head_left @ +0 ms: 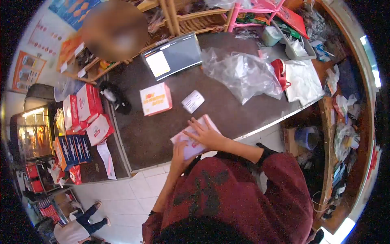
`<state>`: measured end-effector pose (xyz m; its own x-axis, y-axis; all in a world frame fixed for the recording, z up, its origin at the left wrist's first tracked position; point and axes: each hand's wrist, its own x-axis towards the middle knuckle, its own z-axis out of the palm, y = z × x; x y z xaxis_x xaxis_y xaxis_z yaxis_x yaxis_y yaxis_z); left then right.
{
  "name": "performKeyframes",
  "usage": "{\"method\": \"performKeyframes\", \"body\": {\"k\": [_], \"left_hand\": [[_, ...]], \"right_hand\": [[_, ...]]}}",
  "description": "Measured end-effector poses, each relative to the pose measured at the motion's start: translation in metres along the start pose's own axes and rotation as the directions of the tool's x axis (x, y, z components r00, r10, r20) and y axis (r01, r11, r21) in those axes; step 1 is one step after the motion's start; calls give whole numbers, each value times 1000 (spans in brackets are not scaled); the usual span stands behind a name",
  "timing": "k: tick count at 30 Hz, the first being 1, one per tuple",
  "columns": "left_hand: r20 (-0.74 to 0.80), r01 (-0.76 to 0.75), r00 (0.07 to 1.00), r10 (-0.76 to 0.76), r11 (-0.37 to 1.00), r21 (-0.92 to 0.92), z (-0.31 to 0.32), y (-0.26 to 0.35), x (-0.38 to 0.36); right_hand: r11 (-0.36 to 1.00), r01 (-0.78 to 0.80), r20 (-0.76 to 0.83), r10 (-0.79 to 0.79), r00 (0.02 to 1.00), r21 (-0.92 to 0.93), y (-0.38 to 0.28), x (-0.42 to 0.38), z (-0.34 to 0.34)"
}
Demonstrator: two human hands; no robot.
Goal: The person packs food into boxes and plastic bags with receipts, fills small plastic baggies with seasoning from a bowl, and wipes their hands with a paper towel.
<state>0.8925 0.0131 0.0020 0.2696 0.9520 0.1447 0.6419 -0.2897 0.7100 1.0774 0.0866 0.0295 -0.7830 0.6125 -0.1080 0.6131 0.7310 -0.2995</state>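
Observation:
A pale pink and white box [190,152] lies at the front edge of the dark counter [142,146], close to my body. My right hand [205,135] rests flat on its top with the fingers spread. At the box's left side is my left hand [179,151], its fingers against the side and upper face. Behind the box lies a white paper slip [193,101]. Farther left stands a white and red box with orange lettering [155,99].
A tablet [172,57] stands at the counter's back. Clear plastic bags [243,73] and white bags [302,81] lie to the right. Red and white boxes [87,103] are stacked at the left, near a long receipt [106,159]. Another person [73,231] is at the lower left.

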Motion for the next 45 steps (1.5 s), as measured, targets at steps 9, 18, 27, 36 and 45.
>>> {"method": "performKeyframes", "body": {"k": [9,18,27,36,45], "left_hand": [[-229,89,958,-172,939,-332,54,32,236],[408,492,862,-302,303,-816,143,-57,389],[-109,-77,994,-1,705,-705,54,77,468],[-120,-93,990,76,985,-144,43,114,296],[-86,108,987,-134,961,-256,37,105,187]], "right_hand": [[947,-314,-13,314,949,-73,117,-131,-21],[844,-531,-169,537,827,82,156,-195,-26],[517,-794,-530,792,303,320,389,-364,-34],[538,-824,-468,690,552,-178,379,-390,-31],[562,-730,-571,769,287,389,345,-396,-187]]}}
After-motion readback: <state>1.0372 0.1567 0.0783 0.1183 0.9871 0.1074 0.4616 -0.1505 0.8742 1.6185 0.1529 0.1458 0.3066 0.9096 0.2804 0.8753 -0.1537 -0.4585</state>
